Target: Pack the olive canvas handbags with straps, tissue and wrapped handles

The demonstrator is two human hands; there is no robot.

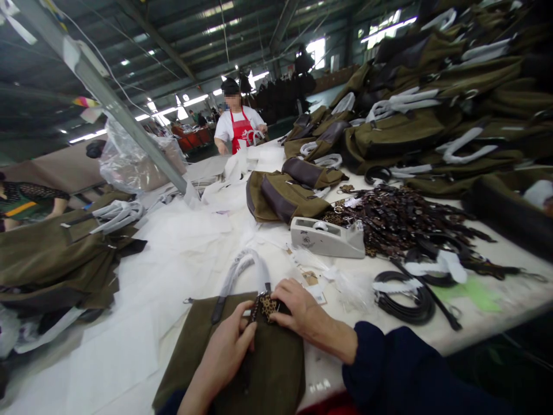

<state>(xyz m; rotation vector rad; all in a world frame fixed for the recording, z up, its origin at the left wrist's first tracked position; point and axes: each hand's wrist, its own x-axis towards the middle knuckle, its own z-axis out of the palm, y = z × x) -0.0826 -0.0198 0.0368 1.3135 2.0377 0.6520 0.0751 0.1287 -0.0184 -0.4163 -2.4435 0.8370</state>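
An olive-green handbag (185, 357) lies flat in front of me, its handle (244, 259) wrapped in white covering and arched away from me. Over its upper edge, my right hand (298, 305) pinches a leopard-print charm (268, 305) with dark trim. My left hand (228, 346) is closed beside it, thumb and fingers on a dark strap (254, 310) that meets the charm. How the strap joins the bag is hidden by my fingers.
A grey tape dispenser (326, 237) stands beyond my right hand, by a heap of dark straps (410, 216). Coiled black straps (404, 297) lie at right. Olive bags (397, 132) are piled behind; more bags (56, 248) lie left, near white paper sheets (173, 248). A person (239, 124) in a red apron stands opposite.
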